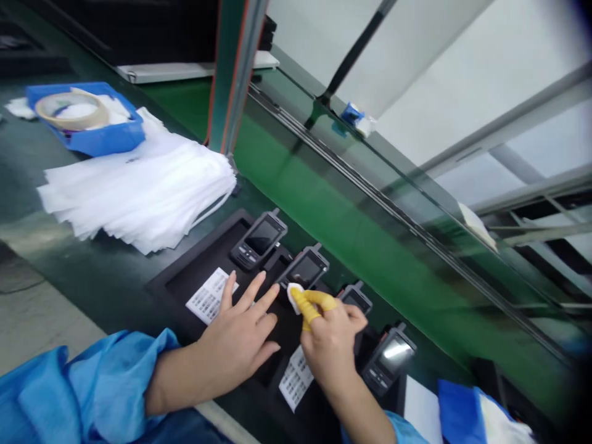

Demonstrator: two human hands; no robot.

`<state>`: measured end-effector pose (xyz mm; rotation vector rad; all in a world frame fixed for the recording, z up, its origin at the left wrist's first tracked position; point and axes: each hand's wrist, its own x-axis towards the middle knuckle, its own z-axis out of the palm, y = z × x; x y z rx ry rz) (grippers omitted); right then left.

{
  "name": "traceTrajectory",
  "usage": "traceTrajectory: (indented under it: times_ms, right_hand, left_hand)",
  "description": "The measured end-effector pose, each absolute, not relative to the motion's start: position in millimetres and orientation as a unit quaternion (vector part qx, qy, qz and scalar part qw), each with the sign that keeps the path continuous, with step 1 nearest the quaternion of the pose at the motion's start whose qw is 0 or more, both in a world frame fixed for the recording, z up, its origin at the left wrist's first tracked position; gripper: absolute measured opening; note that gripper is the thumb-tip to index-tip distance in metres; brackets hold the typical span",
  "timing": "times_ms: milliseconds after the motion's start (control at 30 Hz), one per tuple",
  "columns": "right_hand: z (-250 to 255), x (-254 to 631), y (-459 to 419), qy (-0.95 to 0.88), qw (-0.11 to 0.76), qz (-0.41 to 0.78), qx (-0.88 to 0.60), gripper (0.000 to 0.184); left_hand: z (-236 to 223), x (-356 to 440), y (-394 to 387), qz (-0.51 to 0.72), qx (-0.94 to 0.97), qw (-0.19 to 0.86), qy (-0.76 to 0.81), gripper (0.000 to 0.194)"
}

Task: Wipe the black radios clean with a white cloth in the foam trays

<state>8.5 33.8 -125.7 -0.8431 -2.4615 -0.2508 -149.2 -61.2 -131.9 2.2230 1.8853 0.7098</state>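
Observation:
Several dark grey handheld radios with screens stand in a row in black foam trays. My right hand [330, 336], with yellow finger cots on some fingers, pinches a small white wipe [295, 298] against the lower part of the second radio [308, 266]. My left hand [240, 330] is spread open over the tray, its fingertips near that radio and a barcode label sheet [211, 295]. To the left is another radio [259, 239]. A third radio [357, 297] is partly behind my right hand, and a further radio [391, 357] lies to its right.
A fanned stack of white bags or sheets [139, 185] lies at the left beside a blue bin [111, 135] holding a roll of tape [71, 111]. A second label sheet [296, 377] is below my right hand. A green panel [333, 203] edges the bench; blue and white packaging [462, 410] lies lower right.

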Motion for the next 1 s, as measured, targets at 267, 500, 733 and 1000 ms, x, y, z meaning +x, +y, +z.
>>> traceTrajectory:
  times_ms: [267, 500, 733, 1000]
  right_hand:
    - [-103.1, -45.5, 77.7, -0.905, 0.275, -0.169, -0.277, 0.035]
    - [-121.0, -80.2, 96.1, -0.908, 0.237, -0.234, -0.253, 0.028]
    - [-127.9, -82.2, 86.1, -0.934, 0.226, -0.208, -0.183, 0.023]
    - [-126.5, -94.1, 81.4, -0.951, 0.195, -0.187, -0.151, 0.023]
  left_hand:
    - [-130.0, -201.4, -69.8, 0.266, 0.675, 0.018, 0.688, 0.021]
    - [-145.9, -206.4, -65.0, 0.242, 0.682, 0.017, 0.690, 0.033]
    - [-145.1, -204.2, -65.0, 0.214, 0.674, 0.011, 0.707, 0.030]
    - [-142.7, -201.8, -64.4, 0.173, 0.674, 0.018, 0.718, 0.033]
